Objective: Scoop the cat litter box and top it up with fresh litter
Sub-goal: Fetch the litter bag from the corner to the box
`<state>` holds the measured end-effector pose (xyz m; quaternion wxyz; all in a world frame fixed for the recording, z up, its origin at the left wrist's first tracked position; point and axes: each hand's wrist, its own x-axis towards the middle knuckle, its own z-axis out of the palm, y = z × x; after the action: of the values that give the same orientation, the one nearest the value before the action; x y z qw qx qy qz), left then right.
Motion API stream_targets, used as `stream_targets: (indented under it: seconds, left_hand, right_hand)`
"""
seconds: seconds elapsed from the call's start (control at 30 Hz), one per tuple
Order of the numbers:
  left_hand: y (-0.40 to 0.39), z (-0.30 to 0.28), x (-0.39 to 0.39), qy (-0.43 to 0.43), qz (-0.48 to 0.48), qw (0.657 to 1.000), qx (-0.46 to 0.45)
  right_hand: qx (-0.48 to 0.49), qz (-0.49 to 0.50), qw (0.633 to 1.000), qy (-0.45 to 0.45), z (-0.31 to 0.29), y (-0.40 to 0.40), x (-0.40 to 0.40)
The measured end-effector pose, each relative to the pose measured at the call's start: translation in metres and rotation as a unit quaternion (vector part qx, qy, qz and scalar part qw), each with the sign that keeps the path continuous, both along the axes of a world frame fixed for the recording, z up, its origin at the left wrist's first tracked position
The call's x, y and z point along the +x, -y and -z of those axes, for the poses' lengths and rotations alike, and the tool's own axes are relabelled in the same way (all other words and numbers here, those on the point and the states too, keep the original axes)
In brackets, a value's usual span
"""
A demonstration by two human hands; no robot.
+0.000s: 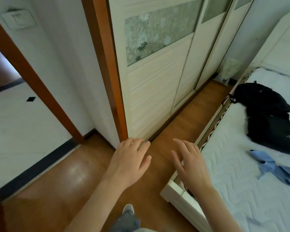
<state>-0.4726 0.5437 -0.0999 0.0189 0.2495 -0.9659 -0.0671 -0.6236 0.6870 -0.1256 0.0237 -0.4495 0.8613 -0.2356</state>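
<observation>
My left hand (130, 160) and my right hand (189, 162) are both stretched out in front of me over the wooden floor, palms down, fingers straight and slightly spread. Neither holds anything. No litter box or scoop shows in this view. A pale bag (228, 72) stands on the floor in the far corner between the wardrobe and the bed; what it contains I cannot tell.
A white sliding-door wardrobe (157, 91) runs along the left of a narrow wooden aisle (187, 118). A bed with a white mattress (241, 173) lies to the right, with a black backpack (268, 118) and blue cloth (273, 166) on it. An open doorway (23, 118) is at left.
</observation>
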Motion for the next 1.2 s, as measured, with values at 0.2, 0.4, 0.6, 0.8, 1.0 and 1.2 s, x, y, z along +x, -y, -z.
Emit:
stream_targets:
  seconds: [0.2,0.4,0.6,0.8,1.0,1.2]
  left_hand:
    - [0.1,0.001,-0.075,-0.004,0.1,0.994,0.033]
    - [0.143,0.016,-0.159,-0.006,0.164,0.984,0.062]
    - [0.193,0.019,-0.268,0.021,0.195,0.98,0.037]
    - [0.219,-0.005,-0.393,0.027,0.248,0.968,0.019]
    - [0.219,0.001,-0.513,0.025,0.315,0.949,0.016]
    - [0.232,0.013,-0.635,0.014,0.347,0.938,0.018]
  right_hand:
    - [0.022,0.064,0.998,-0.018,-0.016,0.073,-0.039]
    - [0.045,0.134,0.99,0.002,-0.008,0.108,-0.107]
    - [0.012,0.178,0.984,0.027,0.003,0.152,-0.211]
    - [-0.01,0.233,0.972,0.036,-0.003,0.16,-0.31]
    - [-0.002,0.307,0.95,0.062,0.004,0.145,-0.398]
    - [-0.002,0.352,0.934,0.062,0.012,0.156,-0.503]
